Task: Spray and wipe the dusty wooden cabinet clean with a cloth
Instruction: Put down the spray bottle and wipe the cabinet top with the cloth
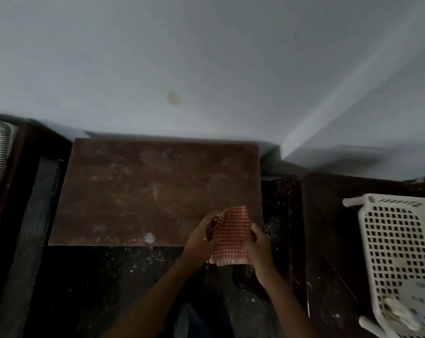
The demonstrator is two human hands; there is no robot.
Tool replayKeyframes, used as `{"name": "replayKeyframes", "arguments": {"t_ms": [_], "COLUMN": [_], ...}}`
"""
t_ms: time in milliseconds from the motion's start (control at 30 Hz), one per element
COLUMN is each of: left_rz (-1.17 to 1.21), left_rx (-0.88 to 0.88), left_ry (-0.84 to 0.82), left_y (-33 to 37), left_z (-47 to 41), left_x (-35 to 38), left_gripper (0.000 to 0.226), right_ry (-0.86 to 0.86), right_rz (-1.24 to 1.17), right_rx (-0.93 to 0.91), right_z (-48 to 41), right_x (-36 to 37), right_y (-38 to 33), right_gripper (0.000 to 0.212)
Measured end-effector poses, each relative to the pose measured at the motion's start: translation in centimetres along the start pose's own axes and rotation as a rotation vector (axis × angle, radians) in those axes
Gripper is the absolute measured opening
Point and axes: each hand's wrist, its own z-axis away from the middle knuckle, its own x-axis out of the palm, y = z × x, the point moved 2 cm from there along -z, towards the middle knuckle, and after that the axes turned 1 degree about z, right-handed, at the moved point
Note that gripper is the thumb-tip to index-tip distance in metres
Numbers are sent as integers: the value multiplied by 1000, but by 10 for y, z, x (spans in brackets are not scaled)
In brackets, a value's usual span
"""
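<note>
Hands come first in view: the left hand (pixel 201 234) and the right hand (pixel 257 242) each pinch an edge of the red checked cloth (pixel 229 237), both grips clenched on it, holding it just above the near right corner of the cabinet (pixel 155 189). This looks like folding or bunching the cloth before wiping. A flat, firm pad would likely serve best, pressed down and drawn in long overlapping strokes from the far edge toward the near one, so dust gathers instead of scattering. Pale smears cover the brown top, with a white blob (pixel 149 237) near the front edge. No spray bottle is visible. A white basket (pixel 399 252) sits well apart on the right.
</note>
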Motion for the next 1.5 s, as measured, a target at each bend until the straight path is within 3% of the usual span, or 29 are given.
{"name": "replayKeyframes", "arguments": {"t_ms": [200,333,433,500,567,733,867,1067,1367,1500], "left_rz": [-77,-660,-874,-983,-1068,-984,-1004,-1005,-1017,-1021], "left_rx": [77,212,141,120,72,5,-64,-162,-231,-251], "left_ry": [-30,228,352,319,214,111,71,-73,-152,-148], "left_y": [-35,-61,-91,-114,-134,-147,-143,-130,-124,-123], "left_z": [-56,-62,-63,-68,-73,-82,-86,-85,-84,-84], "left_x": [1,-32,-69,-89,-100,-104,-106,-109,-110,-108], "left_gripper": [51,54,74,84,91,110,108,92,94,95], "right_ry": [64,361,439,400,375,352,404,301,238,157], "right_rz": [18,426,379,393,567,1000,1119,1174,1050,1090], "right_rx": [-14,-132,-264,-322,-346,-317,-336,-392,-227,-366], "right_z": [-45,-38,-22,-21,-32,-72,-77,-64,-100,-100], "right_x": [7,-1,10,31,53,83,88,60,57,93], "right_y": [33,38,31,31,35,55,63,87,42,32], "right_gripper": [43,49,44,43,47,63,67,61,70,70]}}
